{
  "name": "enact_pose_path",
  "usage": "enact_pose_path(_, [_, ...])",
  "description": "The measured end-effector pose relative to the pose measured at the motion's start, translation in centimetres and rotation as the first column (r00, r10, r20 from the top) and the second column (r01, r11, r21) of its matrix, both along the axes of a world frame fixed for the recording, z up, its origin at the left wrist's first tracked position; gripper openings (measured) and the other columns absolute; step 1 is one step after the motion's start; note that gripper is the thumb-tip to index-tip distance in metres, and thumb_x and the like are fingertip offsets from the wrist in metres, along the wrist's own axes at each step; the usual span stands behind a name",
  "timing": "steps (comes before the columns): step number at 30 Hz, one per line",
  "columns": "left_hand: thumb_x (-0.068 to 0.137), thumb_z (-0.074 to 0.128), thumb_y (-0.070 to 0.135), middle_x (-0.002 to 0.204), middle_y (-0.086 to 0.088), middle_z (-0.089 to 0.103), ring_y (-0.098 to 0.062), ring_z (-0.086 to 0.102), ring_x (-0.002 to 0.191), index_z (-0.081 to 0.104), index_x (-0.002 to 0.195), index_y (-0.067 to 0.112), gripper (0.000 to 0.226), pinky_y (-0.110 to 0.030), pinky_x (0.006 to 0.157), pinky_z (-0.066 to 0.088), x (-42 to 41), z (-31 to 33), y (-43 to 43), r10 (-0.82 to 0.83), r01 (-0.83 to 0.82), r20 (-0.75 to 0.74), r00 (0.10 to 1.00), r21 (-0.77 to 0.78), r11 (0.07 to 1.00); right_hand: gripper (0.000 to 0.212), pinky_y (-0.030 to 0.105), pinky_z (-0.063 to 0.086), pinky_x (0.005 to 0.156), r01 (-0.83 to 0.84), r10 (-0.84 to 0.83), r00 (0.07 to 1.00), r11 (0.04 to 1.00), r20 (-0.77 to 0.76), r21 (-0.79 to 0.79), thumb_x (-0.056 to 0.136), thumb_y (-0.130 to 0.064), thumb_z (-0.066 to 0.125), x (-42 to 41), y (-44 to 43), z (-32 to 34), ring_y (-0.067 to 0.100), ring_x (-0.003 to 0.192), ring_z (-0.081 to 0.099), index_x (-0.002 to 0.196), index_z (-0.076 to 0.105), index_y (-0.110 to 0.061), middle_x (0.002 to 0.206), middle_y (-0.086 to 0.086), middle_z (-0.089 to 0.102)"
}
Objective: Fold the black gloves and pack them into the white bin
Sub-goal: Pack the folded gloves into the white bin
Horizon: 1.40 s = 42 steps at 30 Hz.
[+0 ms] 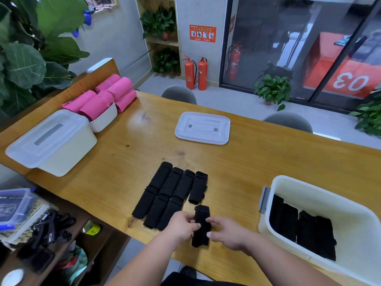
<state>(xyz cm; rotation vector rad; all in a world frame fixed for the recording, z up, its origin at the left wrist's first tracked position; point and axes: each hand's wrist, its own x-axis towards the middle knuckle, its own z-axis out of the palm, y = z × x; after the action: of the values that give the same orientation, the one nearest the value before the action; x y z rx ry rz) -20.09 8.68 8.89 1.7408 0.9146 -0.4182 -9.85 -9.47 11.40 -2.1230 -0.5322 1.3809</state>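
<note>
Folding step: the left hand (182, 223) and right hand (225, 231) pinch one black glove (201, 229) between curled fingers (195, 225) on the worktop (247, 166). Next (my judgement) finish the fold, then carry it to the white bin (329, 201), right of the fingers, beside the packed gloves (303, 230).

A long wooden table (268, 162) ran across the room, with two grey chairs (179, 94) at its far side. On the pale tiled floor (237, 104) beyond, two red fire extinguishers (203, 74) stood against the grey wall (202, 11), beside a wooden shelf (162, 41) of potted plants. Dark glass doors (288, 38) filled the far right.
</note>
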Motion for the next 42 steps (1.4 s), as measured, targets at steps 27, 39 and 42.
enact_pose_path(27, [0.097, 0.077, 0.017, 0.117, 0.000, 0.080, -0.025, 0.077, 0.109, 0.075, 0.125, 0.021, 0.028, -0.041, 0.091, 0.060, 6.3, 10.7, 0.8, 0.049, 0.083, 0.377, 0.925, -0.325, 0.942, 0.039, 0.038, 0.059, 0.102, 0.507, -0.491, 0.857, 0.747, -0.158, 0.430, 0.100, -0.037, 0.071, 4.8, -0.9, 7.8, 0.005, 0.112, 0.071, 0.138, 0.062, -0.034, 0.132, -0.008, 0.070])
enact_pose_path(39, [0.093, 0.082, 0.014, 0.123, -0.012, 0.077, -0.028, 0.073, 0.117, 0.070, 0.130, 0.009, 0.040, -0.053, 0.106, 0.056, 11.0, 12.4, -3.0, -0.003, 0.214, 0.439, 0.899, -0.432, 0.876, 0.032, 0.027, 0.061, 0.070, 0.695, -0.645, 0.699, 0.510, -0.310, 0.507, 0.101, -0.017, 0.071, 6.3, -5.2, 10.2, 0.025, 0.107, 0.076, 0.132, 0.066, -0.016, 0.117, 0.008, 0.078])
enact_pose_path(42, [0.094, 0.081, 0.013, 0.122, -0.013, 0.077, -0.028, 0.074, 0.116, 0.069, 0.130, 0.008, 0.039, -0.052, 0.105, 0.057, 12.2, 12.8, -4.5, -0.032, 0.255, 0.451, 0.892, -0.445, 0.858, 0.033, 0.045, 0.059, 0.069, 0.702, -0.683, 0.678, 0.491, -0.273, 0.516, 0.101, -0.018, 0.071, 6.7, -6.8, 10.6, 0.031, 0.103, 0.077, 0.133, 0.064, -0.015, 0.115, 0.010, 0.078])
